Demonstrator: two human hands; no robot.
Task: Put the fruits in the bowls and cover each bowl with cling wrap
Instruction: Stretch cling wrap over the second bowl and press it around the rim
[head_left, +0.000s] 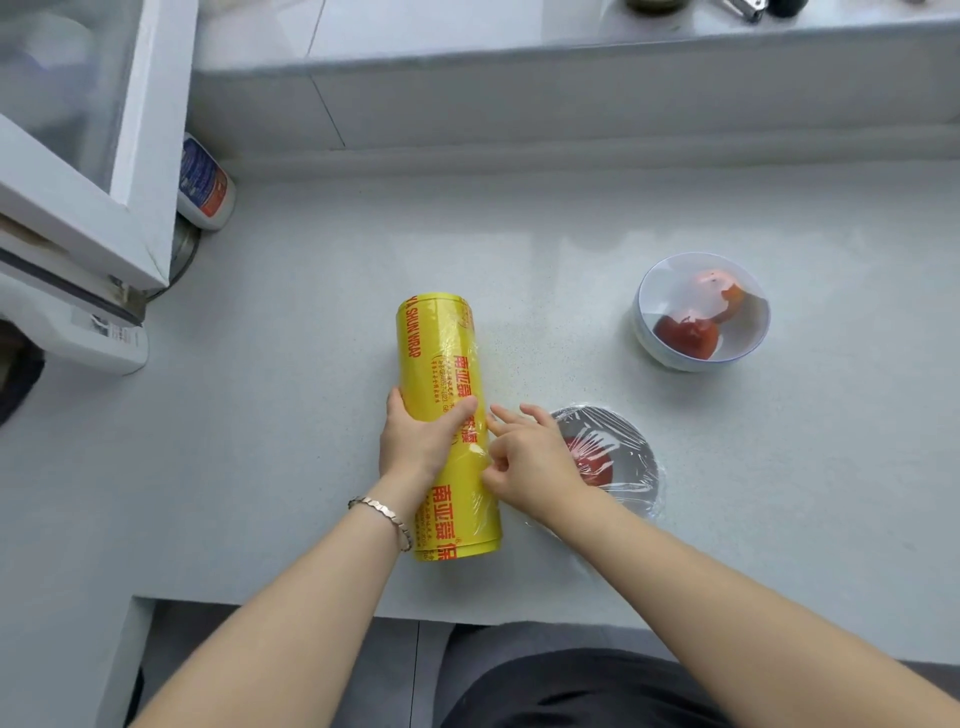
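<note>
A big yellow roll of cling wrap (441, 374) lies lengthwise on the grey counter. My left hand (421, 441) grips its near half from the left, thumb and fingers curled over it. My right hand (530, 457) touches the roll's right side, fingertips picking at the film edge. Just right of that hand stands a dark bowl (623, 441) with red fruit inside, stretched over with cling wrap. Farther back at the right a white bowl (670, 358) holds two red fruits (685, 335) and has no visible film over it.
A white cabinet door (78, 171) juts out at the upper left with a white bottle (205, 184) behind it. A raised ledge (571, 88) runs along the back. The counter's front edge (363, 608) lies just below my forearms.
</note>
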